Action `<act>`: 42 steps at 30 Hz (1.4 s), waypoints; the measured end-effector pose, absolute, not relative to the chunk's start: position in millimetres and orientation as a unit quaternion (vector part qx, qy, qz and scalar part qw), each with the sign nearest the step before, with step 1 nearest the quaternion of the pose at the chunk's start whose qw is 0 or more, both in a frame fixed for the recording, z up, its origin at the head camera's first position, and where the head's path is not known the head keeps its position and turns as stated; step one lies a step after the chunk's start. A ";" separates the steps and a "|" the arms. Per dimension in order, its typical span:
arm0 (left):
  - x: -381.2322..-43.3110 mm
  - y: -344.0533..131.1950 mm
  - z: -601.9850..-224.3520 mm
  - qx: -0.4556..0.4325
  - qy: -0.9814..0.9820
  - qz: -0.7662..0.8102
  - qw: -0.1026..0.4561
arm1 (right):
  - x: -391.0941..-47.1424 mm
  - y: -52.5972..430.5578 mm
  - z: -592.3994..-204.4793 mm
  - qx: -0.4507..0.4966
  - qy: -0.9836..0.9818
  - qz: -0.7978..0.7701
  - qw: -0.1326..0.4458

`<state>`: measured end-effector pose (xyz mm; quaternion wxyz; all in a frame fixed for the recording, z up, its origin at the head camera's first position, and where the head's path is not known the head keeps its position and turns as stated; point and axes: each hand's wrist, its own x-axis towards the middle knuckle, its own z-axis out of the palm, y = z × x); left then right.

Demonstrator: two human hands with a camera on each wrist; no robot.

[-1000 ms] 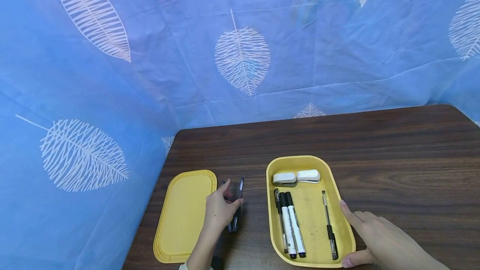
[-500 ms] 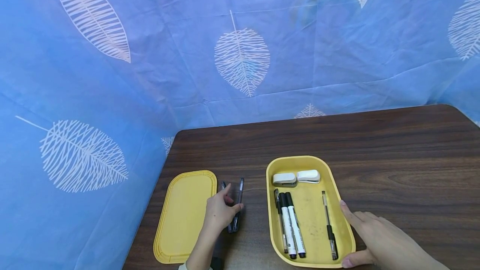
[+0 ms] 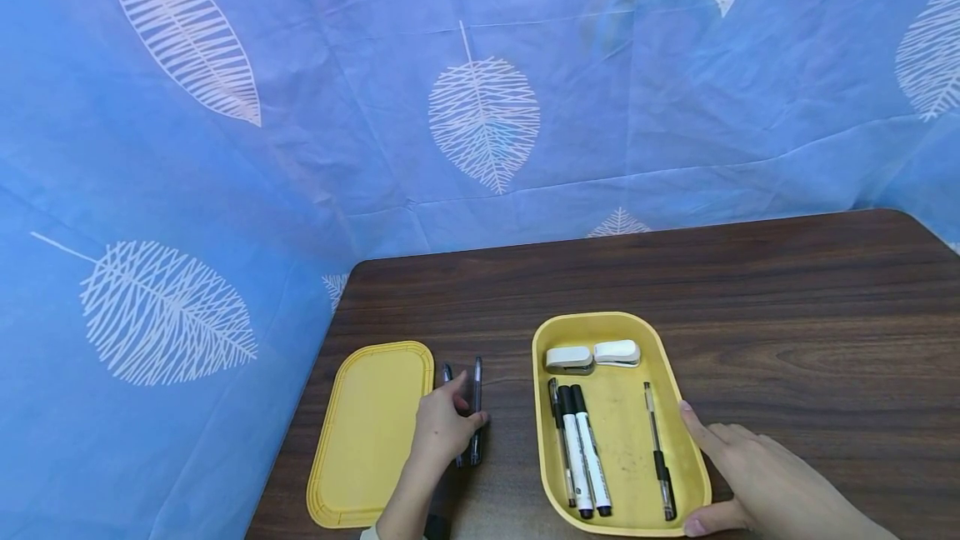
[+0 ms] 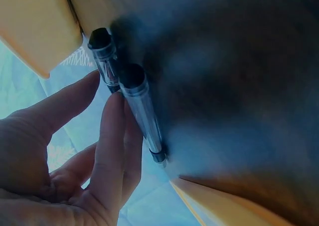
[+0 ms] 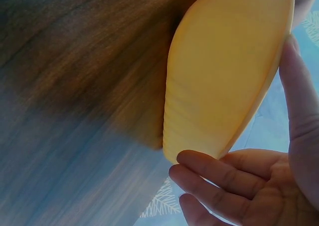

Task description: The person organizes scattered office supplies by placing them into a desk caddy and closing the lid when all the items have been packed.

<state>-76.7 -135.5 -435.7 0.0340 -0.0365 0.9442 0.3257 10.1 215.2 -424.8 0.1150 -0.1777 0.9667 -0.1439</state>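
Two dark clear-barrelled pens lie on the table between the yellow lid and the box: a left pen [image 3: 448, 372] and a right pen [image 3: 477, 382]. Over them is my left hand [image 3: 442, 427]. Its thumb is at the right pen's outer side, and its index finger reaches between the pens, pinching the right one. The left wrist view shows both pen ends [image 4: 102, 49] close to the fingertips. My right hand [image 3: 757, 473] rests against the yellow box [image 3: 693, 448], index fingertip on its right rim and thumb by the near corner. Its fingers [image 5: 219, 176] lie loosely along the outer wall.
Inside the box are two white staplers [image 3: 617, 351], two white markers with black caps [image 3: 588, 448], a pen [image 3: 562, 440] beside them and another pen [image 3: 660, 465] on the right. The yellow lid [image 3: 371, 432] lies flat at the left. A blue leaf-print cloth [image 3: 480, 123] hangs behind the table.
The right pen's far end has shifted left and its near end right, so it lies straighter and further from the left pen. My left hand moved slightly with it; my right hand stayed still.
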 end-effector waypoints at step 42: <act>-72.0 -127.9 -427.7 -0.030 0.940 0.341 -0.002 | 14.9 220.1 -429.6 -0.221 0.961 -0.150 0.067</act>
